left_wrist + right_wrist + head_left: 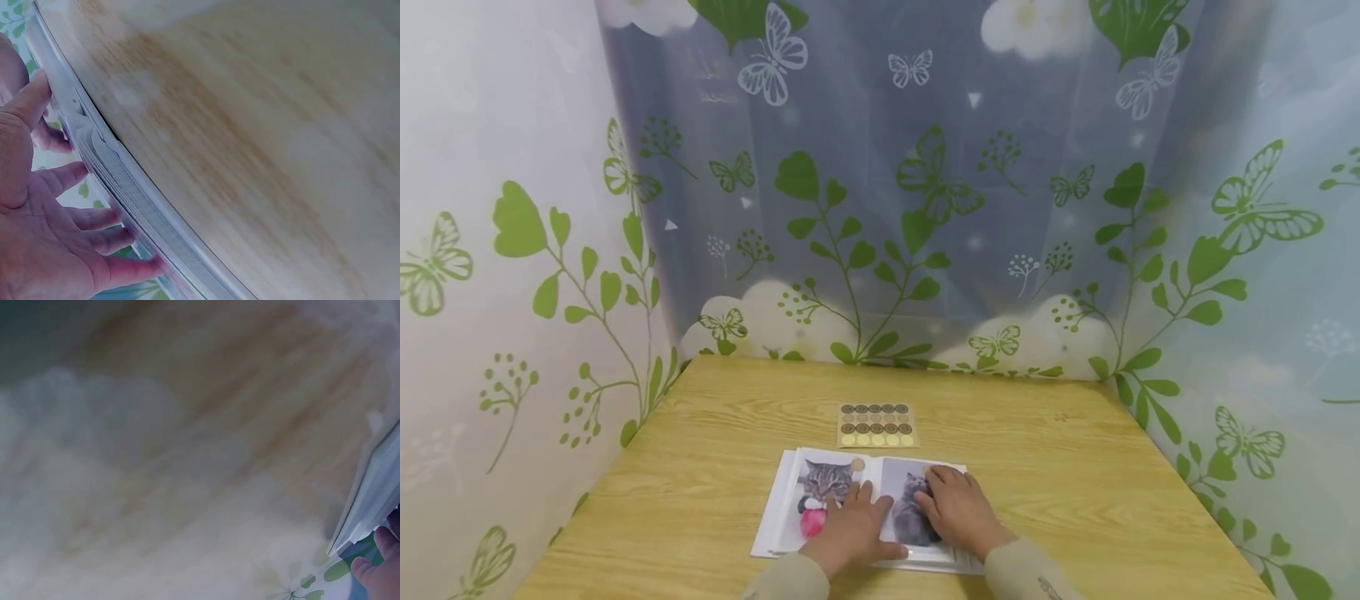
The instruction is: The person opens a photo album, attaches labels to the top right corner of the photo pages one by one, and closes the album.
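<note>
An open photo album (771, 521) lies on the table, showing a tabby cat picture (826, 477) on the left page and a grey cat picture (908, 523) on the right. My left hand (856, 527) rests with spread fingers across the left page and the middle fold. On the right page lies my right hand (961, 510), its fingers over the picture's upper right part. A small round tan sticker (858, 465) sits at the left picture's top corner. In the left wrist view, the album's layered page edges (140, 194) show beside the left fingers. The right wrist view catches only the album's edge (369, 494) and some fingertips.
Just behind the album lies a sheet of round stickers (877, 423) in rows of brown, tan and yellow. The wood-grain table (700, 467) is enclosed by curtains (865, 275) printed with leaves and butterflies at the back and both sides.
</note>
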`<state>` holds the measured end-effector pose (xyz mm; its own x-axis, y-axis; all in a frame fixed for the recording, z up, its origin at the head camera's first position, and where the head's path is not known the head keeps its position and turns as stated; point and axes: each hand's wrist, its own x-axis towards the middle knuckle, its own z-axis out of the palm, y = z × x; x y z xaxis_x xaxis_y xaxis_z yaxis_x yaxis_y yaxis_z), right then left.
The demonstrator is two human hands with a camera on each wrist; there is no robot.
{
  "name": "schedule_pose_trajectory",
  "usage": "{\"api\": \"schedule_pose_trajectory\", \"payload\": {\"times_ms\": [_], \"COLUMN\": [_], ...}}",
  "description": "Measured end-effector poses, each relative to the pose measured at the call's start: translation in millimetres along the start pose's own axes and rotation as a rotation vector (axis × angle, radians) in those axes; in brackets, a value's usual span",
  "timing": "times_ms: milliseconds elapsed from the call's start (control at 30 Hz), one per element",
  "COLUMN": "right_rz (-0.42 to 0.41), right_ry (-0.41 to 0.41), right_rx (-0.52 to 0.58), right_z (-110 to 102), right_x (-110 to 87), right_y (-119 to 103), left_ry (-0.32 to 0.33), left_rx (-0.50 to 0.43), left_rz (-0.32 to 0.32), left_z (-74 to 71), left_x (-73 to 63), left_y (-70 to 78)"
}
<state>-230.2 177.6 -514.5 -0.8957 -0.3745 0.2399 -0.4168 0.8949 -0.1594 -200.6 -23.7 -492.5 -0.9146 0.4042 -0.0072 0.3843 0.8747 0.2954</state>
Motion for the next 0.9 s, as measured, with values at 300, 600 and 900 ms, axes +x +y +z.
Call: {"api": "schedule_pose_trajectory", "payload": {"times_ms": [300, 600, 900], "right_rz": [0.036, 0.033, 0.016], "right_ry": [-0.021, -0.040, -0.063], "right_rx": [0.032, -0.032, -0.072], "right_z": [6, 5, 7], "right_x": [5.9, 10.8, 9.5], "right_y": [-2, -6, -10], "left_ry": [0.007, -0.011, -0.014], "left_rx": [0.016, 0.015, 0.018], "left_rz": [-0.002, -0.012, -0.018], "left_z": [1.9, 1.8, 3.3], "left_x": [-1.1, -0.1, 0.5], "left_y": [-0.9, -0.4, -1.4]}}
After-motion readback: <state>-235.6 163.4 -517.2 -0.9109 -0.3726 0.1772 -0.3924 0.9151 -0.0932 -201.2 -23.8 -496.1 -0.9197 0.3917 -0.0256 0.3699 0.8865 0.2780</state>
